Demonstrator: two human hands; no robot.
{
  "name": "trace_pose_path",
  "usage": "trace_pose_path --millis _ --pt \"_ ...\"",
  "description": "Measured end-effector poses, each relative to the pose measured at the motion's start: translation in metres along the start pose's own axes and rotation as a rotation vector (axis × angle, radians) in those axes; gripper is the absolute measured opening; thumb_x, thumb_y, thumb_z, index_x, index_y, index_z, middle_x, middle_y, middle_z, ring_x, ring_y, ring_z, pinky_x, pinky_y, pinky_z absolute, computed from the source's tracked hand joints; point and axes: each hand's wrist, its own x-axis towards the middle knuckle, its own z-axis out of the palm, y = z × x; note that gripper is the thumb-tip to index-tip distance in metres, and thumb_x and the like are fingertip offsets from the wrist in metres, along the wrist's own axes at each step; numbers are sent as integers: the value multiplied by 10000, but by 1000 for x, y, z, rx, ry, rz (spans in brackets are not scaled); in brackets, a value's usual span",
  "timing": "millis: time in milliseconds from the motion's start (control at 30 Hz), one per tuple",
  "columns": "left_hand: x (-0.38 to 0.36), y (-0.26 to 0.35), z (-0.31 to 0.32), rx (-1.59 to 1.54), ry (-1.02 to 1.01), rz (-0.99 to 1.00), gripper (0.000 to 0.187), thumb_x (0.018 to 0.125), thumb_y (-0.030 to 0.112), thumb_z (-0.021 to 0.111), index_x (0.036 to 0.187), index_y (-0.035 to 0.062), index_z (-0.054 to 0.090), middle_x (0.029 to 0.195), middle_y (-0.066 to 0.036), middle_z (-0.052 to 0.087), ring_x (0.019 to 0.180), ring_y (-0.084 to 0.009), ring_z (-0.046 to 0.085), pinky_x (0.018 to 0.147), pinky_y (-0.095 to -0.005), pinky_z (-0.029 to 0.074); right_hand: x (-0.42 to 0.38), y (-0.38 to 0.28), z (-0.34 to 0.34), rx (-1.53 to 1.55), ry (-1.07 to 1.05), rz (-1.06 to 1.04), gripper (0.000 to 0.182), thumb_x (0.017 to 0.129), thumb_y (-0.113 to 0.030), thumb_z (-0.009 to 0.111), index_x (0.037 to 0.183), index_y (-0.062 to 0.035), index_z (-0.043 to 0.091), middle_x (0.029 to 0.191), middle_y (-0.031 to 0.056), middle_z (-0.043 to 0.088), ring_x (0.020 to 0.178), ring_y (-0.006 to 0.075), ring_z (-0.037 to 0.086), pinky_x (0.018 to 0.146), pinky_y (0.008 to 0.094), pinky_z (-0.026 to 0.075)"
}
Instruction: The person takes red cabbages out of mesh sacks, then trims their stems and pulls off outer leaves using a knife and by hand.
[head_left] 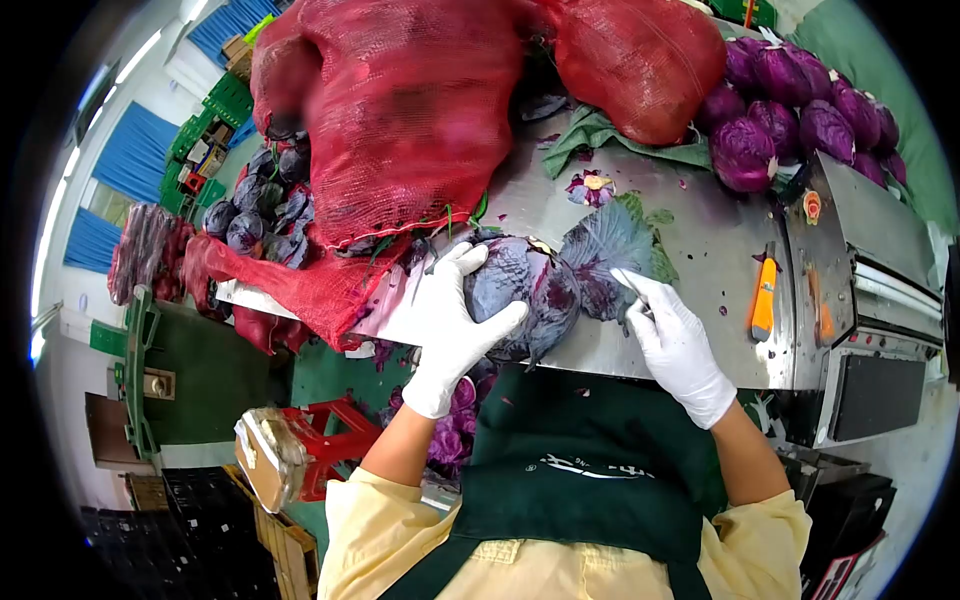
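A red cabbage (510,300) with dull bluish outer leaves sits near the front edge of the metal table. My left hand (450,320), in a white glove, grips its left side with thumb and fingers spread around it. A broad outer leaf (600,255) stands out from the cabbage's right side. My right hand (670,335), also gloved, is closed at that leaf's edge, thumb and fingers pinching it. An orange-handled knife (765,300) lies on the table to the right of my right hand.
Red mesh sacks (410,120) bulge over the table's back and left. Peeled purple cabbages (800,110) are piled at the back right. A cut leaf scrap (590,188) lies behind the cabbage. A metal machine (870,290) stands at right, a red stool (340,440) below left.
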Motion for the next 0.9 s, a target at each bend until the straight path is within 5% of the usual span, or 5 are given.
trace_pose_path --millis 100,167,267,533,900 --pt "-5 6 -1 -142 -16 117 953 661 340 867 1422 -17 419 1432 -215 453 1338 -354 420 1134 -446 315 -1 6 11 -224 -38 124 478 933 -127 608 1393 -82 484 1215 170 645 948 347 671 824 407 556" --pt "-7 8 -8 8 -37 142 1044 653 383 862 1474 -11 353 1447 -224 431 1358 -362 390 1149 -454 292 -7 30 36 -254 175 13 359 938 -147 620 1285 -85 546 980 135 659 878 298 676 774 368 539" --pt "-13 -2 -8 55 -66 46 1057 636 426 864 1461 -12 370 1446 -226 430 1360 -375 388 1148 -458 293 -2 23 52 -302 187 -166 133 896 -109 640 938 -77 517 814 107 592 683 291 653 593 385 535" --pt "-8 -6 -2 -61 -12 71 1014 621 399 890 1397 -45 411 1364 -230 474 1301 -361 444 1122 -444 330 13 40 70 -397 118 -275 156 894 -134 625 963 -67 502 772 113 585 606 285 643 523 374 535" --pt "6 26 2 142 -48 47 986 664 362 872 1406 -74 391 1369 -256 481 1323 -368 442 1136 -435 331 43 39 54 -456 -211 59 146 875 -47 508 981 31 445 751 292 636 684 455 651 617 523 539"
